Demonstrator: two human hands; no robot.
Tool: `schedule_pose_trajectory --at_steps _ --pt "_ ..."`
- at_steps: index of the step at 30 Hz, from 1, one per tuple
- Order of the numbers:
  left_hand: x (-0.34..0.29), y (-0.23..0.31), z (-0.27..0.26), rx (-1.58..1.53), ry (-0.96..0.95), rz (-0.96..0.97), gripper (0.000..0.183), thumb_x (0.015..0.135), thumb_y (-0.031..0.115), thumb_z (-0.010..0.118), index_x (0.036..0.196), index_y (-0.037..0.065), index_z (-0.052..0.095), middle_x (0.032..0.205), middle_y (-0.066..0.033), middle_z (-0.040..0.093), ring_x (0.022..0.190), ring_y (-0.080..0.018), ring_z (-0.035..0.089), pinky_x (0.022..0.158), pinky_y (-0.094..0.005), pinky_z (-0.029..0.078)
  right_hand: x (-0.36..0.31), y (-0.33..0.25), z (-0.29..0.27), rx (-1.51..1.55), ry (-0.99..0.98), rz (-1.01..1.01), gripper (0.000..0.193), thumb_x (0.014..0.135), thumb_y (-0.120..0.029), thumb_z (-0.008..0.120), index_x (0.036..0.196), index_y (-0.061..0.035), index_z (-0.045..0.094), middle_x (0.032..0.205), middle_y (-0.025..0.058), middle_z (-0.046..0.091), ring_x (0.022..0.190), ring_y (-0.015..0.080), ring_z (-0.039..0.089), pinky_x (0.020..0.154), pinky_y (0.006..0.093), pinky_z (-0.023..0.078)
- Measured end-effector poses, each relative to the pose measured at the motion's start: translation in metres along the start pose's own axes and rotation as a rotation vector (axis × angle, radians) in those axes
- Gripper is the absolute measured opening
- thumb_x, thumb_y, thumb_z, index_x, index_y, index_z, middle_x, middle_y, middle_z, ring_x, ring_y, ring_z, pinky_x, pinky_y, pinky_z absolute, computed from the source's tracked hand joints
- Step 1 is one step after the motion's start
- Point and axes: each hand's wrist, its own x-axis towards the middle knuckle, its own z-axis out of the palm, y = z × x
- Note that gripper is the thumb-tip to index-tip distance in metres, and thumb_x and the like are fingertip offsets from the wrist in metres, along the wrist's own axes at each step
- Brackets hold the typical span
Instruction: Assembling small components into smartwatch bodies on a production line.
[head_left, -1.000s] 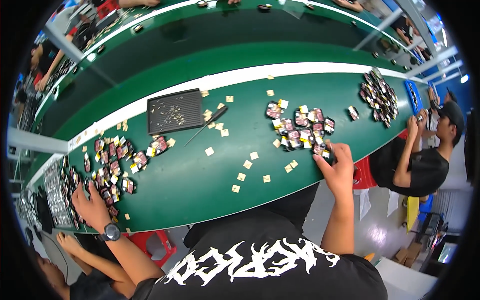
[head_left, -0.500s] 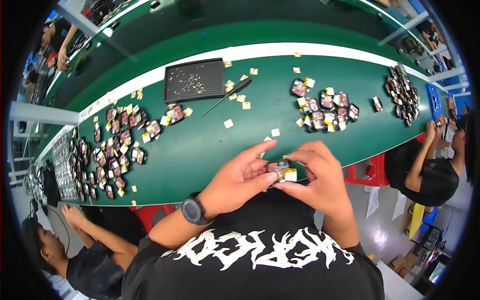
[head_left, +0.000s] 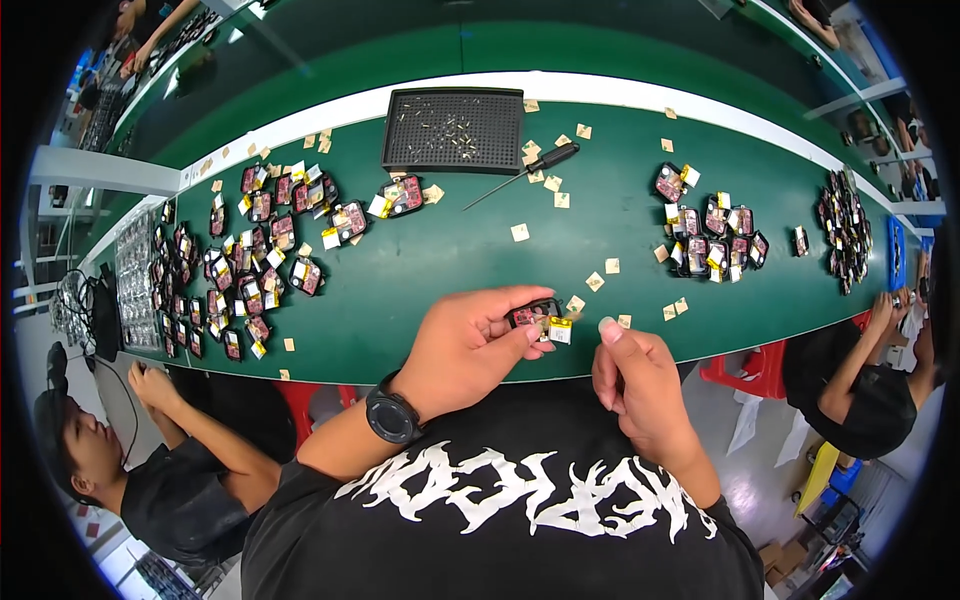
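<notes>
My left hand (head_left: 462, 345) is closed around a small electronic device, an open black housing (head_left: 521, 315) with a red circuit board inside. A silver battery pouch (head_left: 561, 331) with yellow tape hangs at the device's right side. Just right of it, apart from the device, is my right hand (head_left: 642, 385). Its fingers are curled in and the thumb is raised against them; whether anything small is pinched there is hidden. Small tan paper squares (head_left: 595, 282) lie on the green table (head_left: 420, 265) just beyond my hands.
Similar open devices spread in a large group (head_left: 240, 265) at left and a smaller one (head_left: 712, 238) at right. A dark pile (head_left: 845, 235) sits farther right. Beyond my hands lie a black tray (head_left: 450, 130) of small parts and a screwdriver (head_left: 530, 172). Co-workers sit on both sides.
My right hand has let go of the device and moved to the right, its fingers curling in. The left hand keeps hold of the device. The whole view has shifted a little.
</notes>
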Motion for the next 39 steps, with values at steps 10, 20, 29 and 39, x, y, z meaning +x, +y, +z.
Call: schedule_pose_trajectory --at_steps 10,20,29,39 --pt "0.000 0.000 -0.011 -0.054 -0.006 -0.018 0.029 0.103 0.011 0.060 0.127 -0.005 0.060 0.105 -0.0107 0.071 0.087 -0.0164 0.073 0.072 -0.0245 0.059 0.001 -0.003 0.014 0.053 -0.048 -0.065 0.021 0.109 -0.024 0.048 0.113 -0.0048 0.053 0.080 0.0063 0.063 0.061 0.0063 0.046 0.054 0.0208 0.034" --pt "-0.003 -0.004 -0.013 0.072 0.056 0.082 0.024 0.105 0.011 0.056 0.122 -0.005 0.061 0.101 -0.0092 0.070 0.086 -0.0145 0.072 0.069 -0.0244 0.058 -0.004 -0.008 0.023 0.071 -0.125 -0.038 0.010 0.106 -0.011 0.052 0.113 -0.0048 0.048 0.087 0.0099 0.068 0.064 0.0095 0.057 0.058 0.0241 0.046" --pt "-0.007 -0.006 -0.015 0.080 -0.029 0.119 0.030 0.103 0.004 0.055 0.132 -0.005 0.057 0.120 -0.0125 0.066 0.105 -0.0162 0.068 0.091 -0.0307 0.060 0.000 -0.002 0.022 0.098 -0.155 -0.037 0.011 0.102 -0.004 0.056 0.106 -0.0056 0.045 0.089 0.0182 0.071 0.058 0.0105 0.061 0.050 0.0229 0.046" --pt "-0.012 -0.016 -0.012 0.196 -0.053 0.198 0.029 0.103 0.003 0.056 0.130 -0.005 0.059 0.121 -0.0139 0.067 0.107 -0.0172 0.068 0.092 -0.0316 0.059 -0.001 0.001 0.028 0.065 -0.126 0.010 0.018 0.101 -0.002 0.057 0.098 -0.0067 0.040 0.088 0.0202 0.071 0.054 0.0094 0.059 0.045 0.0208 0.044"
